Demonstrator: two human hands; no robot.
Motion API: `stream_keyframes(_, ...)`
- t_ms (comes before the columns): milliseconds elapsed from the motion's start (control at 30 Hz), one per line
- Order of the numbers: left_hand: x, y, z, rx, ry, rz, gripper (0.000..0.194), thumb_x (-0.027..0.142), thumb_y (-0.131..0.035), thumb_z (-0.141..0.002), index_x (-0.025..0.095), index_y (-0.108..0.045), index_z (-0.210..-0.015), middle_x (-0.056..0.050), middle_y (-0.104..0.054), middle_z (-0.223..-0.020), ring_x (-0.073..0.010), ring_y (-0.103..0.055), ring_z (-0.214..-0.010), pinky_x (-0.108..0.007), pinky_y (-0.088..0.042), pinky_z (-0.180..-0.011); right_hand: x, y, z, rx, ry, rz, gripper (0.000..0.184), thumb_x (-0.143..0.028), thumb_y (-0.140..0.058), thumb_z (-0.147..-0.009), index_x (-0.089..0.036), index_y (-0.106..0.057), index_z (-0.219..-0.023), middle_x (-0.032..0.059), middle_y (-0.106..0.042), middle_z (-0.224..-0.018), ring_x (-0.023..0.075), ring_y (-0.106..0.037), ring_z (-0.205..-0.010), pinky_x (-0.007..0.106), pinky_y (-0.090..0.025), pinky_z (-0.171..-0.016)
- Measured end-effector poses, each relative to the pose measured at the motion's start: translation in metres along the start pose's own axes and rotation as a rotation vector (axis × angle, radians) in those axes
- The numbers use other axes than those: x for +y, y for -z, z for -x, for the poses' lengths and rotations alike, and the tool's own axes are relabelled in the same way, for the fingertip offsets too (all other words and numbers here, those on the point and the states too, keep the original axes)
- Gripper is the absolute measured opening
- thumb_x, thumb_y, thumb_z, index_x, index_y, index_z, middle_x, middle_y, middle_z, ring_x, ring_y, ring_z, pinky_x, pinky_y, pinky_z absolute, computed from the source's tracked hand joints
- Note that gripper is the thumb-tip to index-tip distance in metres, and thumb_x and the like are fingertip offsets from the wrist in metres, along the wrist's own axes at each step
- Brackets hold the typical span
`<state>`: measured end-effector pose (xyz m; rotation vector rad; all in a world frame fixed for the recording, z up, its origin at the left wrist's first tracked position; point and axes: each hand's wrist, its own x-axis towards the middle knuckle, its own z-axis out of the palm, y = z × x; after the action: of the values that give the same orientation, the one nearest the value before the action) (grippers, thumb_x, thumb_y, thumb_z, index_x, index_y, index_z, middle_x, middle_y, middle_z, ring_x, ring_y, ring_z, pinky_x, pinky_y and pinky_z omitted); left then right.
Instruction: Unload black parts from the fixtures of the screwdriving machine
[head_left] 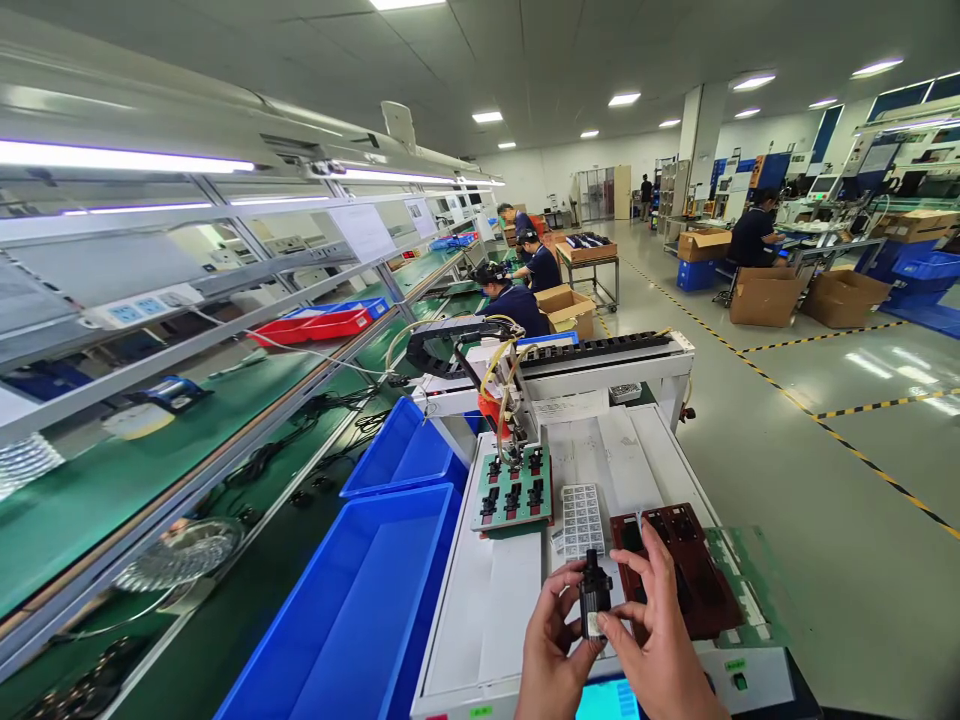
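Blue plastic bin (337, 610), left of the grip, alongside the white machine bed (514, 590); a second blue bin (409, 450) beyond it. Up and left of the grip, under the gantry's tool head (512, 445), a green fixture plate (481, 519) carries black fittings (512, 498) in two rows, so that plate reads as loaded; whether work on those is finished can't be told. The held piece is out of any fixture, so that one reads as mid-handling.

Left hand (551, 640), palm turned in, thumb low and fingers curled round the near-left side, is clamped on a black ribbed cylindrical housing (595, 600), nozzle end up, roughly upright, label low on the body. Just beyond the grip, a white compartment tray (581, 515) of small pieces, contents too small to name. Below the grip, a lit blue screen (609, 700), partly cut off.

Right hand (660, 640) comes in from the right: thumb against the housing near the label, index raised, other fingers loosely bent. Something thin and pale shows by the raised fingertip; can't tell if pinched, nor how firmly this hand grips. Behind that hand, a red-brown fixture plate (712, 600), partly covered; what's loaded there is unclear.
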<state>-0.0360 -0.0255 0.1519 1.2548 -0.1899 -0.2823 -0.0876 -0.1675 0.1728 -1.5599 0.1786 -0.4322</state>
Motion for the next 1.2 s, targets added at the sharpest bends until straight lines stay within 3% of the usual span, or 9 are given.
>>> stream_keyframes(167,0.0,0.004,-0.004,-0.006,-0.008,0.049,0.054,0.022,-0.095,-0.073,0.026,-0.067,-0.119,-0.014,-0.058,-0.148,-0.0362,-0.064,-0.133,-0.034,-0.061,-0.092,0.006,-0.009,0.006,0.134,0.235,0.188,0.065,-0.034,-0.062,-0.107,-0.06,-0.035,-0.159,-0.001,-0.018,-0.178,0.038,-0.056,-0.143,0.051,-0.07,-0.087)
stream_keyframes(300,0.002,0.006,-0.007,-0.013,-0.015,0.08,0.061,0.023,-0.098,-0.07,0.027,-0.064,-0.12,-0.014,-0.06,-0.144,-0.0312,-0.07,-0.118,-0.03,-0.06,-0.082,0.023,0.005,-0.006,0.186,0.228,0.231,0.085,-0.037,-0.074,-0.099,-0.049,-0.024,-0.166,0.0084,-0.022,-0.176,0.0432,-0.05,-0.147,0.068,-0.058,-0.108)
stream_keyframes(500,-0.003,-0.007,0.0,0.085,-0.139,-0.179,0.031,0.027,-0.086,-0.076,0.024,-0.074,-0.104,-0.016,-0.064,-0.14,-0.0373,-0.063,-0.131,-0.031,-0.061,-0.081,0.038,0.0,-0.011,0.051,0.221,0.34,0.114,-0.02,-0.087,-0.076,-0.04,-0.023,-0.168,0.0108,-0.018,-0.177,0.0488,-0.025,-0.161,0.071,-0.039,-0.126)
stream_keyframes(567,-0.008,-0.005,-0.001,0.092,-0.127,-0.203,0.033,0.023,-0.086,-0.072,0.024,-0.075,-0.103,-0.015,-0.066,-0.137,-0.0373,-0.062,-0.131,-0.031,-0.061,-0.08,0.045,-0.001,-0.015,0.003,0.184,0.353,0.116,-0.017,-0.088,-0.073,-0.041,-0.026,-0.168,0.0109,-0.021,-0.176,0.0482,-0.03,-0.159,0.07,-0.04,-0.126)
stream_keyframes(667,-0.019,0.007,-0.007,0.133,0.073,-0.003,0.052,0.018,-0.093,-0.061,0.025,-0.071,-0.108,-0.009,-0.071,-0.123,-0.0277,-0.072,-0.107,-0.027,-0.058,-0.075,0.07,0.017,-0.037,0.017,0.151,0.239,0.096,-0.032,-0.081,-0.088,-0.037,-0.026,-0.167,0.0148,-0.03,-0.17,0.0392,-0.05,-0.147,0.064,-0.05,-0.12)
stream_keyframes(733,-0.027,0.019,-0.012,0.191,0.286,0.213,0.06,0.018,-0.096,-0.058,0.025,-0.068,-0.111,-0.005,-0.074,-0.112,-0.0234,-0.075,-0.097,-0.03,-0.058,-0.079,0.095,0.04,-0.058,0.156,0.145,0.28,0.074,-0.044,-0.069,-0.1,-0.033,-0.034,-0.164,0.0165,-0.028,-0.17,0.0375,-0.054,-0.143,0.066,-0.048,-0.12)
stream_keyframes(900,-0.045,0.042,-0.01,0.206,0.457,0.457,0.075,0.013,-0.101,-0.048,0.024,-0.067,-0.114,-0.008,-0.077,-0.112,-0.0303,-0.077,-0.11,-0.043,-0.058,-0.099,0.143,0.086,-0.098,0.192,0.066,0.372,0.066,-0.047,-0.051,-0.104,-0.027,-0.035,-0.165,0.0206,-0.017,-0.173,0.0392,-0.063,-0.13,0.068,-0.055,-0.108)
stream_keyframes(1067,-0.049,0.044,-0.002,0.028,0.467,0.497,0.083,0.027,-0.106,-0.05,0.031,-0.068,-0.124,-0.009,-0.073,-0.127,-0.0396,-0.063,-0.139,-0.048,-0.057,-0.103,0.105,0.087,-0.1,0.245,0.163,0.303,0.065,-0.046,-0.057,-0.104,-0.029,-0.036,-0.164,0.0173,-0.037,-0.162,0.0264,-0.065,-0.113,0.055,-0.06,-0.105)
stream_keyframes(1200,-0.045,0.028,-0.009,-0.009,0.494,0.408,0.044,0.046,-0.098,-0.072,0.026,-0.068,-0.096,-0.004,-0.069,-0.108,-0.0337,-0.072,-0.122,-0.034,-0.06,-0.078,0.046,0.072,-0.092,0.302,0.065,0.139,0.097,-0.05,-0.077,-0.093,-0.032,-0.02,-0.169,0.0172,-0.042,-0.16,0.0273,-0.061,-0.122,0.042,-0.066,-0.092)
